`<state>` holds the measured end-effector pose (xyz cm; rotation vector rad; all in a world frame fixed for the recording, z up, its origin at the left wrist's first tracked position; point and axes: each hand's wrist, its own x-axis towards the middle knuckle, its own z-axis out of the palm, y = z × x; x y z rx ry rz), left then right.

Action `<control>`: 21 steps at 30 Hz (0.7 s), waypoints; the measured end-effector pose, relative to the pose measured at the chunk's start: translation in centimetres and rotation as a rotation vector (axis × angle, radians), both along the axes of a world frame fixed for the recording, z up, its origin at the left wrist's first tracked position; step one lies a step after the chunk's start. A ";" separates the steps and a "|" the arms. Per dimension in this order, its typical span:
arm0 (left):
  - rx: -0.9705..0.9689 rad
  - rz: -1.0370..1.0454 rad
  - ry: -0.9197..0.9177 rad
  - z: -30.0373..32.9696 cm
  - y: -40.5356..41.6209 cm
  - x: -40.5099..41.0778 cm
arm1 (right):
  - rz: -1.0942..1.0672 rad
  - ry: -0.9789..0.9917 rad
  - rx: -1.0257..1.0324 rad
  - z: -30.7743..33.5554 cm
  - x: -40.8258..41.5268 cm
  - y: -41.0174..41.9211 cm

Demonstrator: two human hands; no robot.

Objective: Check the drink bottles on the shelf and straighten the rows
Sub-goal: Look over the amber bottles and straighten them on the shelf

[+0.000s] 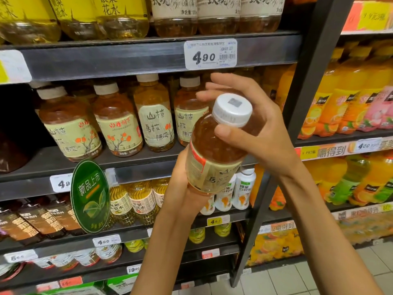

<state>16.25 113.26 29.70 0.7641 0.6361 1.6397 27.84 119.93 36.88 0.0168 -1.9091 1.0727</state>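
Observation:
I hold an amber drink bottle (214,145) with a white cap and pale green label in front of the shelf, tilted with its cap toward me. My left hand (182,188) grips its lower body from underneath. My right hand (251,120) curls around its neck and cap, thumb on the near side and fingers behind. On the middle shelf (63,160) stands a row of matching bottles (119,122); their labels face different ways, and the one farthest right is partly hidden behind the held bottle.
A shelf above carries yellow-labelled and white-labelled bottles (119,18), with a 4.90 price tag (210,53). Below hang a green oval sign (90,195) and more drinks. A dark upright post (302,99) separates a bay of orange juice bottles (340,99) on the right.

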 end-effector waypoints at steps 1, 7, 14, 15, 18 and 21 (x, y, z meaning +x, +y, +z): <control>0.018 0.010 0.004 0.0 0.0 0.0 | -0.001 -0.012 0.006 0.0 0.2 0.0; 0.071 0.063 0.003 -0.1 -0.1 0.4 | 0.125 -0.080 -0.056 -0.2 0.5 -0.8; 0.043 0.133 0.076 -0.8 0.0 0.6 | 0.135 -0.064 -0.012 -0.1 0.5 -1.0; 0.045 0.164 0.158 -1.0 -0.2 0.5 | 0.127 -0.060 -0.028 0.0 0.5 -1.0; -0.055 0.291 0.342 -1.2 -0.7 0.2 | 0.094 -0.033 -0.133 0.1 0.4 -0.8; -0.028 0.268 0.479 -0.8 -1.7 0.2 | 0.022 -0.016 -0.276 0.5 0.1 -0.8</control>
